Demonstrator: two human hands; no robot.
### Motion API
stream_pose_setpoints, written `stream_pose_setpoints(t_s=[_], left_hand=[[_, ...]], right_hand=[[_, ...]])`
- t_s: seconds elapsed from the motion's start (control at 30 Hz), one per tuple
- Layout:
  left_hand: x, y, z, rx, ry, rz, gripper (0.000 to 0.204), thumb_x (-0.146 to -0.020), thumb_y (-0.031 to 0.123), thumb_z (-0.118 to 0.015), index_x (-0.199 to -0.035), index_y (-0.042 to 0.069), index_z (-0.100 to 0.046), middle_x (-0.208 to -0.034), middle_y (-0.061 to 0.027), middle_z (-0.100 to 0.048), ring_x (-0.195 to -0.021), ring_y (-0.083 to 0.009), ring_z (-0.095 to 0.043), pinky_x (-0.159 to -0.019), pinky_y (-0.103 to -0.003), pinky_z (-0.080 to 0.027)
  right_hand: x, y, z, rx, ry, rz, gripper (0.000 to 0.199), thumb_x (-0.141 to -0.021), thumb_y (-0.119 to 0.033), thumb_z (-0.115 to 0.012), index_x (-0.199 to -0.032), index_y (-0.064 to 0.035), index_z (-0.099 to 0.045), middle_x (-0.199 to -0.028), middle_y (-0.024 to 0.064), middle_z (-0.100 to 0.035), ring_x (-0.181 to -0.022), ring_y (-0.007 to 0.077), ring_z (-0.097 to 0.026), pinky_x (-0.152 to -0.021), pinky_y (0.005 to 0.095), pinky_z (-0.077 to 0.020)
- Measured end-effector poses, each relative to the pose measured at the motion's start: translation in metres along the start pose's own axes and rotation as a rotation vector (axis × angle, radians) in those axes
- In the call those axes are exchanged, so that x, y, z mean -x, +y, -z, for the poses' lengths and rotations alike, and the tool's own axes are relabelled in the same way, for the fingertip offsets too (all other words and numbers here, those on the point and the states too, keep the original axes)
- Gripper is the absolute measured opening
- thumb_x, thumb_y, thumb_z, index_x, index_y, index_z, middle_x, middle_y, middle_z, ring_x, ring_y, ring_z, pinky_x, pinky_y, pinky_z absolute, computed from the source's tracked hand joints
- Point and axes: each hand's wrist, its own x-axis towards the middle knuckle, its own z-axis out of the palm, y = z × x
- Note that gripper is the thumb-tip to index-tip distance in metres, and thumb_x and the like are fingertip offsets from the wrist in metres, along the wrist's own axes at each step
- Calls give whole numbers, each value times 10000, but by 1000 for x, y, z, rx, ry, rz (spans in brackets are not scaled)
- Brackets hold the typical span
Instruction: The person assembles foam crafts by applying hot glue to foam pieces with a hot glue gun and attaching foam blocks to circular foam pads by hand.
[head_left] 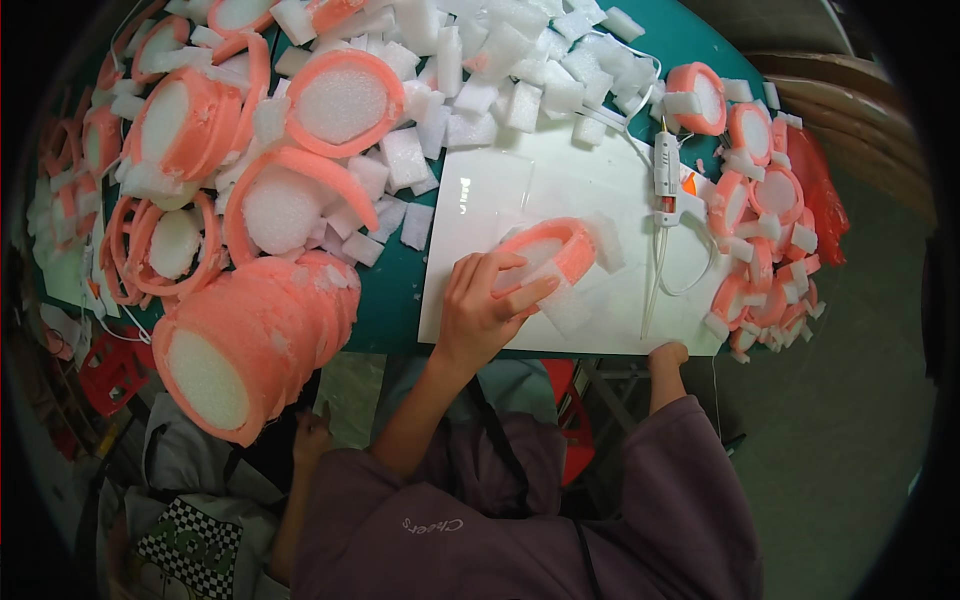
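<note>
My left hand [487, 300] lies on a pink foam ring [570, 247] with a white foam middle, fingers spread over its near side and pressing it down. White foam blocks [566, 308] stick to the ring's edge. The ring rests on a white board [600, 180] on a green table [392, 292]. My right hand [668, 354] sits at the board's near edge, its purple sleeve covering the wrist and its fingers hidden. A white glue gun [665, 175] lies on the board beyond the ring.
A tall stack of pink foam rings [250, 345] leans at the table's near left. Loose rings [340, 100] and white foam blocks [500, 60] cover the far side. More block-tipped rings [760, 200] crowd the right edge. Another hand [312, 435] shows below the stack.
</note>
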Motion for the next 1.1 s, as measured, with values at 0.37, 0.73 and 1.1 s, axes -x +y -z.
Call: stream_pose_setpoints(t_s=[0.37,0.73,1.1], left_hand=[[2,-1,3,2,10,11,603,-480,37,-704,-1000,281,-519,-867,-39,-493,-766,-226,-498,-650,-329,-398],[1,-1,1,-3,11,2,598,-488,29,-696,-1000,284,-522,-865,-39,-494,-763,-226,-499,-638,-326,-404],[1,0,0,-20,-4,-8,616,-509,45,-696,-1033,297,-494,-873,-37,-489,-737,-221,-496,-611,-317,-403]], right_hand=[[26,-6,3,11,44,1,429,-803,-157,-228,-1057,100,-459,-1104,171,-494,-929,309,-528,-787,378,-456],[21,-5,2,-2,34,4,424,-806,-158,-234,-1051,92,-472,-1100,162,-499,-918,302,-535,-767,383,-463],[30,-8,3,1,66,26,448,-797,-178,-225,-1058,95,-466,-1114,164,-489,-939,295,-524,-786,370,-447]])
